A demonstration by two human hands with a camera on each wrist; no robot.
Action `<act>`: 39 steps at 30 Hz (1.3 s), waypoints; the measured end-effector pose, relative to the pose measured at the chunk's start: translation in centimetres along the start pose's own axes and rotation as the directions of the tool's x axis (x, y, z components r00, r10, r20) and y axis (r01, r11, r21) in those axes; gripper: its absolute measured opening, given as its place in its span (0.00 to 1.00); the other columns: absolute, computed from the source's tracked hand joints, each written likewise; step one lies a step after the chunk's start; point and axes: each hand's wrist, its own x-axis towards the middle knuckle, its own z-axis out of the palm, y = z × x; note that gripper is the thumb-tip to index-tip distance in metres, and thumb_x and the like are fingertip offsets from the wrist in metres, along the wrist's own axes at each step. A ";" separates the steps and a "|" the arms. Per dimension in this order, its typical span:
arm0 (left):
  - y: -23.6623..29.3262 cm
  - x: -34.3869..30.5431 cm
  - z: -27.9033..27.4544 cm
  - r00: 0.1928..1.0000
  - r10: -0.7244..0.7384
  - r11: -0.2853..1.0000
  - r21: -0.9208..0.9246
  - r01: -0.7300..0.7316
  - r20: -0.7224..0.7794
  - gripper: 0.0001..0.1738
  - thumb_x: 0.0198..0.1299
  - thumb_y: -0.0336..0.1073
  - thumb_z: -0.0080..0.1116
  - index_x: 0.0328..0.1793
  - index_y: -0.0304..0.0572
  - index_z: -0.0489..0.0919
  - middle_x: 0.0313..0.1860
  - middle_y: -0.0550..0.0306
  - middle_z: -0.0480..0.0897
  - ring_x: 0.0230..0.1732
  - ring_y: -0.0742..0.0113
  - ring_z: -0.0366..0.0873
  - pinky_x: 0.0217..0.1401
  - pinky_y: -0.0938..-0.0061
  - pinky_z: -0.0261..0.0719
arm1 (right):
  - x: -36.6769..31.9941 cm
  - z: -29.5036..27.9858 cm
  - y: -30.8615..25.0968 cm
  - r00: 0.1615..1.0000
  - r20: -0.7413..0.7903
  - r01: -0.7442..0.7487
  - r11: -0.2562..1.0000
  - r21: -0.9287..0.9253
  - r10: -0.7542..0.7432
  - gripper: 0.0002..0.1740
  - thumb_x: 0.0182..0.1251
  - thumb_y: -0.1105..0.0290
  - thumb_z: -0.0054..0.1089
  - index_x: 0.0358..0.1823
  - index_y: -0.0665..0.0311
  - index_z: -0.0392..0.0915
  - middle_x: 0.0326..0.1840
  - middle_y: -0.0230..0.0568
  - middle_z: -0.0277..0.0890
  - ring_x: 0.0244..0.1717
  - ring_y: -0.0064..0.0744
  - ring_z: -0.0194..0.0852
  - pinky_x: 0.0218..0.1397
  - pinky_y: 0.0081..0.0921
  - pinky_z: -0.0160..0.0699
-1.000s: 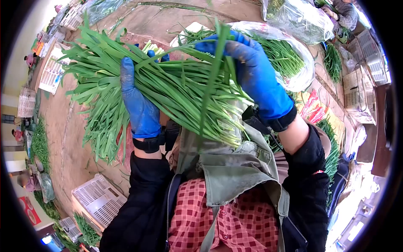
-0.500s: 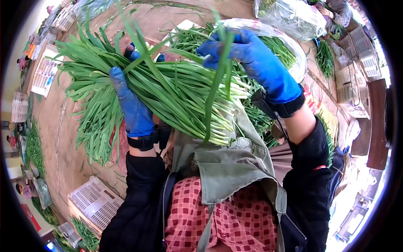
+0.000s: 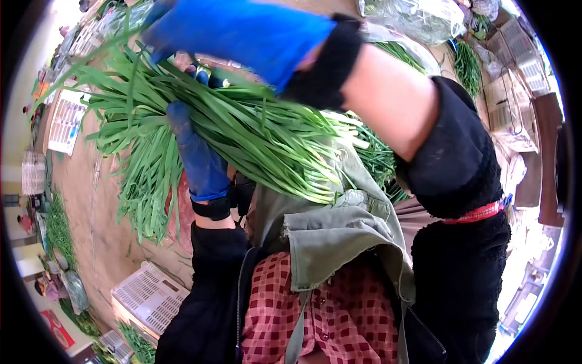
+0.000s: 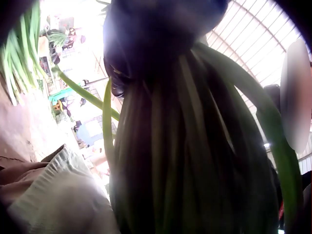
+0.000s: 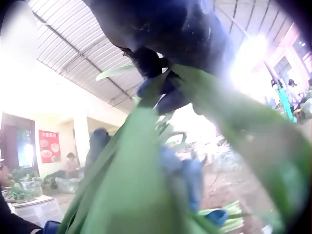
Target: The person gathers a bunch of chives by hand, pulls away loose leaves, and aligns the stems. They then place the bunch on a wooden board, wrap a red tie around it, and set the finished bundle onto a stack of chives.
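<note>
A thick bunch of garlic chives (image 3: 267, 139) lies across my left hand (image 3: 203, 164), its pale stem ends to the right over the lap and its leaves fanning left. In a blue glove, the left hand grips the bunch from below, thumb on the near side and fingertips showing at the far side. My right hand (image 3: 242, 39), gloved too, is stretched across above the leafy end. In the right wrist view, its fingers (image 5: 173, 100) pinch a long flat chive leaf (image 5: 234, 107). Leaves in the left wrist view (image 4: 190, 146) hang below the dark gloved hand.
Under the held bunch, more chives (image 3: 145, 182) spread to the left. A white crate (image 3: 151, 297) stands at lower left. Other greens (image 3: 379, 158) lie beyond the lap at right, near a large clear plastic bag (image 3: 418, 18). A grey-green apron (image 3: 345, 236) covers the lap.
My right hand has swept left from above the stem ends to above the leafy end, carrying leaf strands along. The left hand keeps its hold, with the bunch nearly in place.
</note>
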 end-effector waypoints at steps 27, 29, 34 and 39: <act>-0.2 2.3 2.1 0.951 0.163 0.958 0.274 -0.088 -0.263 0.21 0.69 0.48 0.40 0.46 0.39 0.78 0.38 0.54 0.82 0.38 0.62 0.78 0.65 0.61 0.70 | -19.4 -8.6 -4.0 0.688 0.128 -0.460 0.566 -0.684 0.715 0.47 0.55 0.61 0.63 0.74 0.48 0.45 0.48 0.51 0.74 0.40 0.53 0.76 0.44 0.43 0.76; 0.4 2.8 0.7 0.982 0.128 0.961 0.261 -0.089 -0.139 0.20 0.68 0.46 0.41 0.42 0.39 0.79 0.37 0.55 0.82 0.38 0.63 0.78 0.68 0.60 0.66 | -19.2 -9.0 -4.5 0.678 0.097 -0.546 0.587 -0.599 0.729 0.46 0.57 0.65 0.63 0.75 0.48 0.45 0.58 0.50 0.71 0.50 0.50 0.75 0.54 0.38 0.74; 2.2 4.6 -2.3 0.991 0.072 0.997 -0.034 -0.069 0.110 0.17 0.67 0.43 0.42 0.34 0.41 0.78 0.32 0.56 0.82 0.39 0.64 0.78 0.72 0.58 0.62 | -22.0 -12.7 -7.4 0.735 -0.147 -0.662 0.747 0.058 0.662 0.35 0.62 0.68 0.58 0.70 0.61 0.57 0.62 0.40 0.69 0.59 0.33 0.70 0.66 0.29 0.64; 3.4 5.7 -2.4 0.976 0.179 0.944 0.258 -0.206 0.126 0.18 0.67 0.42 0.41 0.36 0.37 0.77 0.37 0.52 0.81 0.49 0.57 0.78 0.73 0.56 0.60 | -24.2 -11.0 -11.4 0.523 -0.181 -0.681 0.536 0.499 0.833 0.18 0.64 0.65 0.59 0.51 0.67 0.76 0.46 0.40 0.80 0.47 0.29 0.78 0.54 0.27 0.75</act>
